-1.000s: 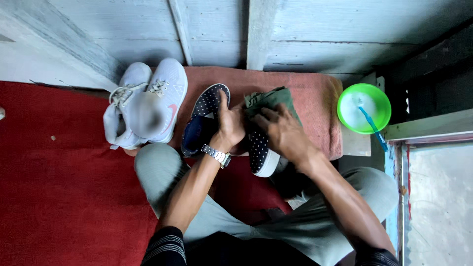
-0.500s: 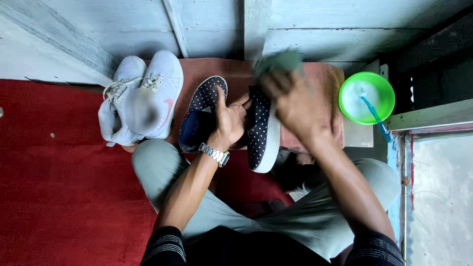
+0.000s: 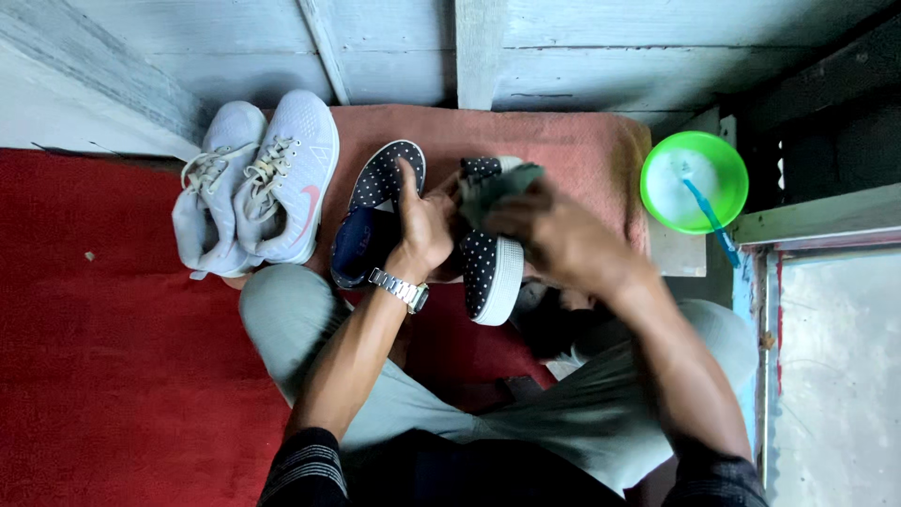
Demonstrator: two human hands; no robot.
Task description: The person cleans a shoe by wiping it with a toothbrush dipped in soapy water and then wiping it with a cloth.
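shoe (image 3: 490, 268), dark with white polka dots and a white sole, is in my left hand (image 3: 424, 225), fingers wrapped around its side, gripping it firm, held tilted over the pinkish mat (image 3: 572, 141) just in front of my knees. my right hand (image 3: 554, 235) is closed over a greenish cloth (image 3: 497, 183), bunched in the fingers and pressed on the top end of that shoe; hand is blurred so exact finger positions i cannot tell. silver wristwatch (image 3: 399, 289) on my left wrist. second polka dot shoe (image 3: 375, 211) lies flat on the mat just left of the held one, opening up, dark blue lining showing, partly hidden behind my left hand. pair of white lace-up sneakers (image 3: 253, 183) sits side by side further left, at the mat's left edge, half over the red carpet (image 3: 103, 357), touching each other. green plastic bowl (image 3: 694, 180) stands to the right of the mat, whitish liquid or foam inside, a blue-handled brush (image 3: 709, 221) sticking out over its rim toward me. i am sitting, legs in grey trousers (image 3: 310, 319) spread, striped dark sleeves at the bottom edge. grey wooden plank wall (image 3: 563, 47) runs across the top. pale floor strip on the far right by a doorframe.
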